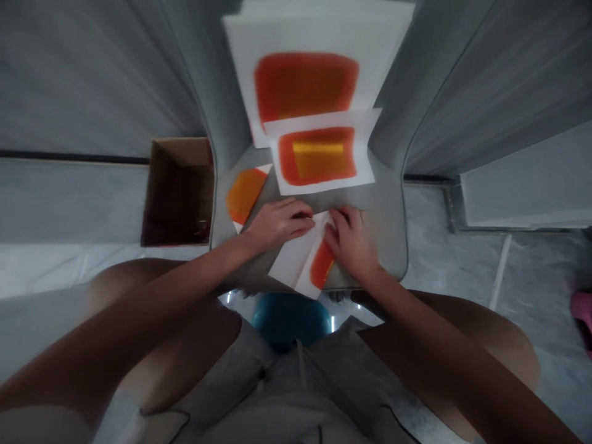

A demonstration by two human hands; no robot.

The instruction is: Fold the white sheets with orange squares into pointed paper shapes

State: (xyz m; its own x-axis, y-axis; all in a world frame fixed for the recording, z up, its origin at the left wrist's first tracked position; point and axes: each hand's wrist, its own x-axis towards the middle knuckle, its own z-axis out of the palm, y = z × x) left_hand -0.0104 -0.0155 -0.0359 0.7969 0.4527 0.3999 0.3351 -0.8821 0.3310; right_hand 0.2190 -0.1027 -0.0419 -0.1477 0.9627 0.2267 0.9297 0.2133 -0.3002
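A white sheet of paper (291, 259) with an orange-red printed patch lies on the grey chair seat, creased and partly folded over. At its upper left edge, the bent fingers of my left hand (282, 221) press on the paper. My right hand (354, 240) pinches the upper right edge, its thumb and fingers close together. Beside my left wrist is a folded orange piece of paper (247, 194) with white corners. Just beyond my hands, a creased sheet (324, 179) with a red and yellow print rests on the seat.
A larger white sheet (319, 31) with a red-orange print leans on the chair's backrest. Left of the grey chair (388, 216) stands an open cardboard box (178, 191). A teal stool (291, 317) shows below the seat's front edge. Something pink (581, 311) is at the far right.
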